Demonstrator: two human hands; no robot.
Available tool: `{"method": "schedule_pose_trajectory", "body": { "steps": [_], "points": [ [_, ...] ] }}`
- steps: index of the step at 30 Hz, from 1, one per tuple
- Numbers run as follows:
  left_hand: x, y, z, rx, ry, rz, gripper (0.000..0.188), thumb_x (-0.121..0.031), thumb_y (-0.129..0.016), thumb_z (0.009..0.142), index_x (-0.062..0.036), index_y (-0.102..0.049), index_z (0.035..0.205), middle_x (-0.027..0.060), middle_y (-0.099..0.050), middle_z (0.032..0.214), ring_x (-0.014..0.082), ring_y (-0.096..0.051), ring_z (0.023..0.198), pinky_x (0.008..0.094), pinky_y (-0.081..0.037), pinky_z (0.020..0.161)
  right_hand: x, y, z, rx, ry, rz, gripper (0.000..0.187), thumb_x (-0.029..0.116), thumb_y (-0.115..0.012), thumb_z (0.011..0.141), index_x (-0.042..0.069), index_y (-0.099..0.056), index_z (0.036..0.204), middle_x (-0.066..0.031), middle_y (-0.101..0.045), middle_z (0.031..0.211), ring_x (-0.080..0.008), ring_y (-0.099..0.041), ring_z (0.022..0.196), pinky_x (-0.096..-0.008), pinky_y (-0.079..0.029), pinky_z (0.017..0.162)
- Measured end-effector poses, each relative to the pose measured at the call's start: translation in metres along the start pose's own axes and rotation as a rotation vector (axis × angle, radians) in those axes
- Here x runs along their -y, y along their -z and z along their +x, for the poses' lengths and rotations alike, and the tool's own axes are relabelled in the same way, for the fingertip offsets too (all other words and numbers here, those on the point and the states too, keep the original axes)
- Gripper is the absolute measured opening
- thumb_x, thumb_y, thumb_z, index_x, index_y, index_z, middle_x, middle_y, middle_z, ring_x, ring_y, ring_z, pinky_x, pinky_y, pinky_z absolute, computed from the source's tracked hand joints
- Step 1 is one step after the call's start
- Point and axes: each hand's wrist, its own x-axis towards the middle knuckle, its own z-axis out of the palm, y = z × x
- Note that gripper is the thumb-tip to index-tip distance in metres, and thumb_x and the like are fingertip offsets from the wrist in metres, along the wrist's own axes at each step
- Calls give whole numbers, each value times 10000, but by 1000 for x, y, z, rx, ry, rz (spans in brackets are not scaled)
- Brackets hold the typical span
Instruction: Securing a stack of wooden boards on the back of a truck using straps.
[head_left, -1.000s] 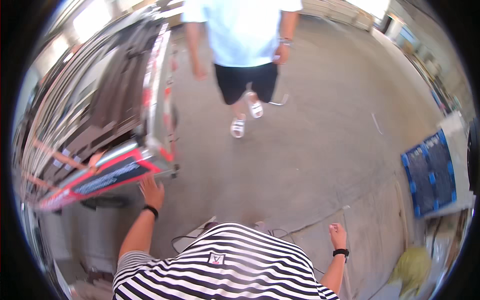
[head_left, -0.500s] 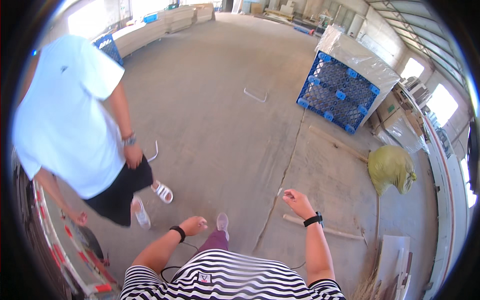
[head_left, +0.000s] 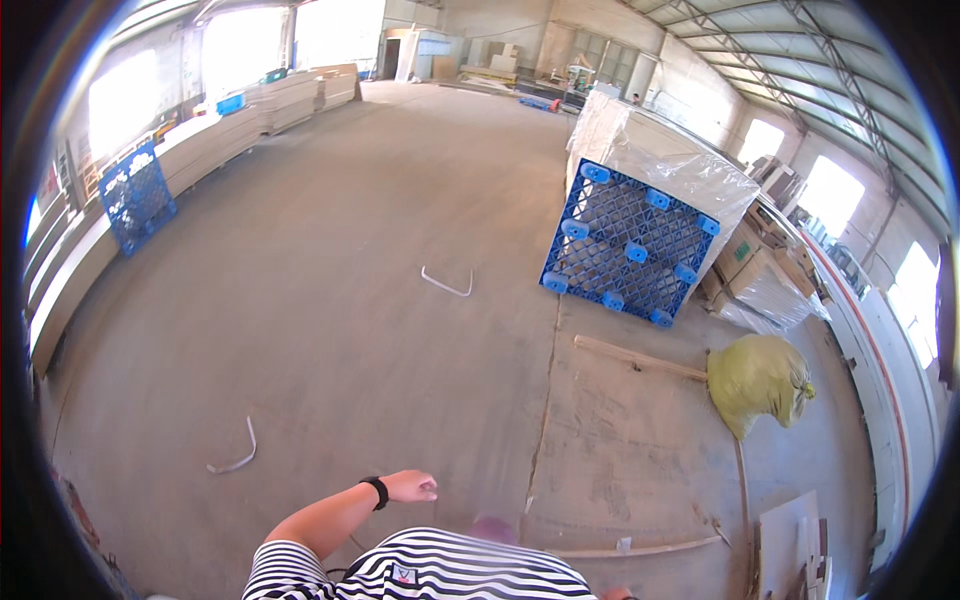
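In front of my striped shirt, my left hand [head_left: 412, 487] is held with its fingers curled in, and nothing shows in it. A black band circles that wrist. Only a sliver of my right hand [head_left: 612, 594] shows at the lower edge, so its fingers are hidden. Neither hand touches any object that I can see. Below my left hand is the grey concrete floor [head_left: 400, 380]. Nearest on the right, a wooden strip [head_left: 640, 549] lies across the floor.
Bent white strips [head_left: 236, 462] lie on the floor. A blue plastic pallet [head_left: 625, 245] stands on edge against a wrapped stack [head_left: 665, 150]. Right of it are a tied yellow-green sack [head_left: 755, 385] and a wooden batten [head_left: 640, 357]. Stacked boards [head_left: 215, 135] line the left wall.
The person in the white shirt has gone out of view on the left. My view has tilted up and shifted left. My right hand has dropped to the lower edge.
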Motion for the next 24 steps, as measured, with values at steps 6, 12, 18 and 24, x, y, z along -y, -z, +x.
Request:
{"method": "schedule_pose_trajectory", "body": {
  "steps": [6,12,18,24],
  "points": [
    [95,95,99,-272,252,-76,423,-415,-598,833,-62,-604,1066,134,-650,977,292,-613,921,379,-481,802,-33,73,136,60,-56,275,299,285,-519,795,116,-680,981,-123,-651,1060,-273,-625,995,-422,-505,812],
    [187,107,59,-336,829,-301,299,-333,-539,803,-59,-658,782,121,-670,799,327,-627,820,442,-489,712,11,419,277,-502,-141,636,433,448,-557,805,76,-648,1009,-178,-646,999,-343,-613,956,-429,-495,792],
    [264,90,26,-92,701,87,397,-346,-436,859,-22,-625,992,225,-616,977,329,-597,980,422,-480,825,98,825,311,-815,466,784,250,299,-573,854,75,-625,953,-144,-663,867,-306,-641,831,-377,-498,728],
    [348,191,95,-241,956,-211,410,-363,-411,886,-9,-617,876,224,-616,925,342,-584,828,418,-466,729,163,965,394,-889,486,783,177,220,-552,877,53,-604,902,-45,-648,740,-124,-622,701,-291,-488,653]
  ]
}}
